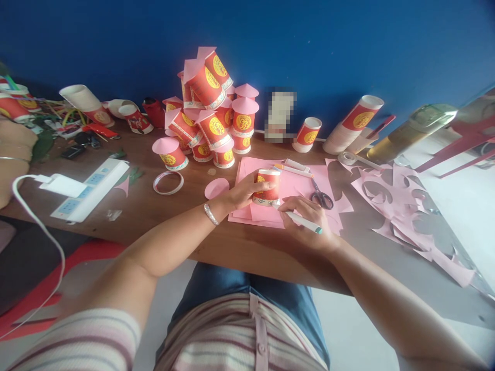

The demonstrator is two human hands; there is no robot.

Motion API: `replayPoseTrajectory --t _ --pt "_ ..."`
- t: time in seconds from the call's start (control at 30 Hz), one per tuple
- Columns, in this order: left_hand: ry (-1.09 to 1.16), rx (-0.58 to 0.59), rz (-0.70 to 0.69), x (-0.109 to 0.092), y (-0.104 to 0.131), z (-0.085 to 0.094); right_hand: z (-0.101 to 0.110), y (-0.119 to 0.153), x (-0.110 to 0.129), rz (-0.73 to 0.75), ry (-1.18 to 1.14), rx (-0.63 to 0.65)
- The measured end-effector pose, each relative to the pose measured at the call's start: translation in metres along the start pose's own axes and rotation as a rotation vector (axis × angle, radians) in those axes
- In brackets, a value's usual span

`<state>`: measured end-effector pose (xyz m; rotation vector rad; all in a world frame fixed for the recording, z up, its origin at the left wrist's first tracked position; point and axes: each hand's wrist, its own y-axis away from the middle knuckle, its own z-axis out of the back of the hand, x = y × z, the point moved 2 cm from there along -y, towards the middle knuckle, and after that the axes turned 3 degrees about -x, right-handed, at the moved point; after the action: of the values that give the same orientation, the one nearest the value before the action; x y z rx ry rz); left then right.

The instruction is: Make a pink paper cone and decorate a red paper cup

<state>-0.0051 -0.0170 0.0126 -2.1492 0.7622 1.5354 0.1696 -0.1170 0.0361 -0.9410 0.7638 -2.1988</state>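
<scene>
My left hand [247, 191] is wrapped round a red paper cup [268, 196] with a yellow emblem and a white band at its lower end. In my right hand [309, 221] is a white marker pen [303, 222] with a green end; its tip meets the cup's white band, where drawn marks show. Both hands are over a stack of pink paper sheets [240, 219]. Black-handled scissors [322, 199] and an orange-and-white marker [294, 170] lie on the sheets. A pink paper disc [217, 189] is just left of the stack.
Red cups with pink cone tops [211, 118] are piled at the back. A white power strip [91, 190] and a white ring [168, 183] lie left. Stacked cups [353, 123], a bottle [412, 133] and pink paper scraps [402, 206] are on the right.
</scene>
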Motion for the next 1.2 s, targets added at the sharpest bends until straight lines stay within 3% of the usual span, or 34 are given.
replayPoseTrajectory --t 0.13,0.43,0.77,0.97,1.2 --pt "0.008 0.026 -0.028 0.001 0.0 0.003 0.005 -0.001 0.004 -0.018 -0.003 -0.037" --pt "0.103 0.02 0.01 0.008 -0.006 0.01 0.003 -0.003 0.005 -0.033 -0.125 0.057" --pt "0.082 0.011 0.008 0.006 -0.006 0.007 0.0 0.002 0.0 -0.045 -0.169 0.076" --pt "0.088 -0.053 0.023 0.006 -0.005 0.008 -0.001 0.003 0.0 -0.038 -0.2 0.094" --pt "0.075 -0.031 0.03 -0.002 -0.001 0.0 -0.002 0.001 0.002 -0.018 -0.211 0.085"
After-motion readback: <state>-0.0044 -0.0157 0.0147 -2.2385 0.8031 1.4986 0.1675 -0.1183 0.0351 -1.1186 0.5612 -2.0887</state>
